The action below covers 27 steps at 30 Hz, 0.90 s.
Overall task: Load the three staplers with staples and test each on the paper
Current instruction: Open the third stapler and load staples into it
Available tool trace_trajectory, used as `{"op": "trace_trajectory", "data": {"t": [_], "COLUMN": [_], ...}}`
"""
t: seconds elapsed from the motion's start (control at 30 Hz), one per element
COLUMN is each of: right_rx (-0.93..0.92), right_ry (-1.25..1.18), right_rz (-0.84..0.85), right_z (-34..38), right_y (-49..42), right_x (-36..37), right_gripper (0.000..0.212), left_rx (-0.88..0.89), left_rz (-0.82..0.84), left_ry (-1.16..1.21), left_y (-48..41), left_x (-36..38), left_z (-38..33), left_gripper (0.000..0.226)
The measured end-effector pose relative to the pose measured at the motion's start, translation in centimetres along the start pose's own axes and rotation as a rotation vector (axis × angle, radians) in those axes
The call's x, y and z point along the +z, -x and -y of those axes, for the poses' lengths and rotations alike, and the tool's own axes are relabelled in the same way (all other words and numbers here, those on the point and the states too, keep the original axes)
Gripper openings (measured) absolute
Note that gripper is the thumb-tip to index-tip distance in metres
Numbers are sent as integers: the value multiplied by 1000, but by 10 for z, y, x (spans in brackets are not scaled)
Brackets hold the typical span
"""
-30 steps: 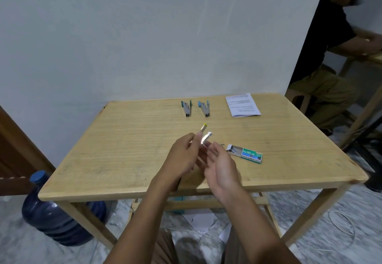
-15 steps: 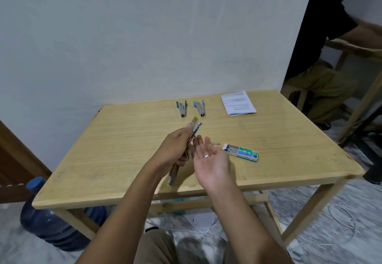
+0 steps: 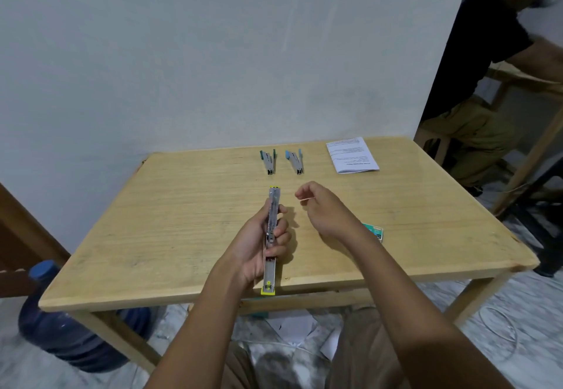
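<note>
My left hand (image 3: pixel 260 244) grips a yellow-tipped stapler (image 3: pixel 271 273), opened out flat into one long strip above the table's middle. My right hand (image 3: pixel 324 209) hovers just right of it, fingers pinched on a thin strip of staples (image 3: pixel 305 199). A green staple box (image 3: pixel 374 231) lies on the table, mostly hidden behind my right wrist. Two more staplers rest partly open near the far edge, one dark green (image 3: pixel 268 161) and one light blue (image 3: pixel 295 160). The printed paper (image 3: pixel 352 154) lies at the far right.
The wooden table (image 3: pixel 170 224) stands against a white wall. A blue water jug (image 3: pixel 65 327) sits on the floor at the left. Another person (image 3: pixel 484 62) sits at a second table to the right. Scraps of paper lie on the floor under the table.
The stapler has been swung fully open into a straight strip in my left hand. My right hand turned from palm-up to a pinch on the staples and lifted to the right.
</note>
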State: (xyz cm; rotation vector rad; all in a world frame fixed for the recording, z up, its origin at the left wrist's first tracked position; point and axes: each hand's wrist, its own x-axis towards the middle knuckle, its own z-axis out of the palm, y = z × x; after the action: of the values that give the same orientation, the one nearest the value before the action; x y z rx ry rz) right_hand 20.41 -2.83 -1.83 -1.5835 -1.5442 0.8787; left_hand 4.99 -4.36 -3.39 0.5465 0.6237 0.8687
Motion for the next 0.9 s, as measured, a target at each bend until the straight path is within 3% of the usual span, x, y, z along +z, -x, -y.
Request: {"op": "trace_trajectory", "data": {"t": [0.2,0.43,0.57,0.7,0.9], "right_rx": [-42,-39,-10,-29,82], "right_ry": [326,13,32,186,514], "right_rz": [169,147,56,-142,55], "right_z": [-6,-8,-6,-17,-29], "right_y": [-12,-12,-1,11,29], "right_x": [-5,-26,-51,-81,-98], "right_gripper": [35,35,33,18,8], "left_rx": [-20,-32,-27,-18,-15], "left_rz": [9,12,4,2,0], "left_ry": [-77,-82,-66,-68,-75], "left_y": [-5,-9,-10,-11,-11], "left_x": [0,-6,-6,-8,-8], "left_z": [3,3,4,3,2], "left_gripper": [33,33,32,32,32]}}
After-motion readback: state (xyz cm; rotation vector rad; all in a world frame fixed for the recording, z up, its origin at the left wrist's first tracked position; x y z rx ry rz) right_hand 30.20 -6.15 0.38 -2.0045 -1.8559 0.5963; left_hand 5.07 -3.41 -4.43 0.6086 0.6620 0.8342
